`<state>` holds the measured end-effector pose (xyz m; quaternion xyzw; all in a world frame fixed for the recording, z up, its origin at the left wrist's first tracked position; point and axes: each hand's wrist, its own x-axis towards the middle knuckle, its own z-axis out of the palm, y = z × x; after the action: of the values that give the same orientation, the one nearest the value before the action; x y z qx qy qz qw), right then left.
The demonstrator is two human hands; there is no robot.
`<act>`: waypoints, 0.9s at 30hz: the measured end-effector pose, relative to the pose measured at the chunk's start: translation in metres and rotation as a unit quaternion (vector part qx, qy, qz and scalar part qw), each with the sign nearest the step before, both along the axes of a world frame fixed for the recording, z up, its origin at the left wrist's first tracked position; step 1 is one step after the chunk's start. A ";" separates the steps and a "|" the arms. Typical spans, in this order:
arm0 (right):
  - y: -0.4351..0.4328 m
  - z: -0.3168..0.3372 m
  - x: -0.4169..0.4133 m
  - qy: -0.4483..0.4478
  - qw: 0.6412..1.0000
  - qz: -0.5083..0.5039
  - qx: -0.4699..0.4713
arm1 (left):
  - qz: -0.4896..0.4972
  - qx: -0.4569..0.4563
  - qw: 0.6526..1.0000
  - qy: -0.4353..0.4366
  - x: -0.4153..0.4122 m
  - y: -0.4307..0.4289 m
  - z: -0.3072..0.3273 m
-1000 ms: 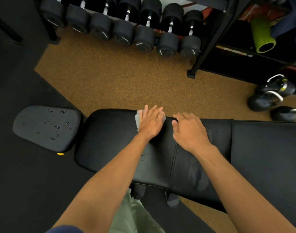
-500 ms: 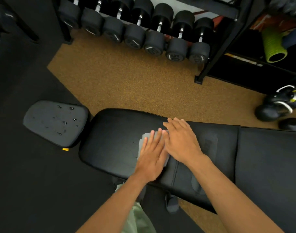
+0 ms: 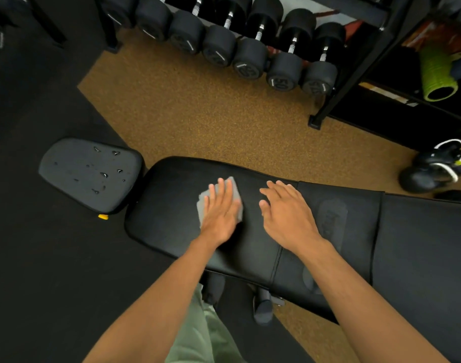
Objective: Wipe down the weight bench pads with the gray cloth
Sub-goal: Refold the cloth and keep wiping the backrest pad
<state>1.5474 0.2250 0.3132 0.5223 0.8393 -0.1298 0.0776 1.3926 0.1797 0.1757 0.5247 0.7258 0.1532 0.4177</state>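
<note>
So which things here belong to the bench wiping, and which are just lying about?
Part of the job: gray cloth, left hand pressing it flat, right hand, bench pad, small pad with droplets.

Lying about: dumbbells, kettlebells, green foam roller.

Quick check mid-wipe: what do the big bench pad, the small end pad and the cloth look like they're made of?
Big bench pad: looks like black vinyl or faux leather, smooth with a soft sheen and a stitched seam. Small end pad: duller, matte gray-black, droplets beading on it, so probably coated too. Gray cloth under the left hand: soft, matte, folded fabric, perhaps microfiber.
</note>
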 end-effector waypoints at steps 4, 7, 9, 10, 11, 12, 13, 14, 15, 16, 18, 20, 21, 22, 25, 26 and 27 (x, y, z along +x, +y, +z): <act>-0.004 0.001 -0.003 0.013 1.000 0.006 -0.002 | -0.093 0.086 0.992 -0.024 0.059 -0.056 0.063; -0.009 0.003 -0.009 0.027 1.000 0.015 -0.006 | -0.078 0.148 0.984 -0.061 0.081 -0.100 0.094; -0.014 0.001 -0.012 0.022 0.999 0.033 -0.013 | -0.071 0.174 0.981 -0.038 0.081 -0.116 0.091; -0.017 0.000 -0.014 0.019 0.999 0.042 -0.017 | -0.064 0.181 0.981 -0.030 0.077 -0.120 0.084; -0.020 -0.002 -0.016 0.016 0.999 0.048 -0.021 | -0.057 0.185 0.981 -0.024 0.072 -0.122 0.076; -0.022 -0.005 -0.018 0.010 0.998 0.055 -0.024 | -0.047 0.185 0.981 -0.019 0.066 -0.124 0.068; -0.025 -0.008 -0.020 0.004 0.998 0.060 -0.028 | -0.036 0.184 0.982 -0.012 0.060 -0.126 0.060; -0.026 -0.009 -0.020 0.000 0.998 0.061 -0.033 | -0.026 0.181 0.983 -0.004 0.054 -0.126 0.053; -0.028 -0.011 -0.021 -0.003 0.997 0.066 -0.038 | -0.012 0.180 0.984 0.004 0.047 -0.127 0.045; -0.030 -0.014 -0.023 -0.008 0.996 0.074 -0.042 | 0.005 0.178 0.984 0.013 0.038 -0.128 0.036; -0.032 -0.019 -0.025 -0.015 0.995 0.085 -0.044 | 0.037 0.168 0.985 0.023 0.020 -0.128 0.019; -0.031 -0.022 -0.026 -0.021 0.995 0.090 -0.040 | 0.057 0.156 0.986 0.031 0.005 -0.127 0.003; -0.031 -0.023 -0.027 -0.022 0.995 0.090 -0.038 | 0.062 0.150 0.986 0.036 -0.002 -0.128 -0.004; -0.031 -0.024 -0.029 -0.023 0.995 0.089 -0.037 | 0.070 0.141 0.987 0.039 -0.008 -0.129 -0.011; -0.033 -0.023 -0.035 -0.026 0.995 0.095 -0.036 | 0.116 0.103 0.987 0.043 -0.029 -0.128 -0.029; -0.034 -0.022 -0.037 -0.028 0.994 0.099 -0.035 | 0.131 0.084 0.987 0.040 -0.034 -0.127 -0.031; -0.034 -0.021 -0.038 -0.030 0.994 0.104 -0.035 | 0.147 0.066 0.986 0.033 -0.036 -0.125 -0.035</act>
<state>1.5092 0.1908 0.2924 0.4331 0.8811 -0.1346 0.1343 1.3562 0.0547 0.1410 0.4433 0.7968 0.2428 0.3311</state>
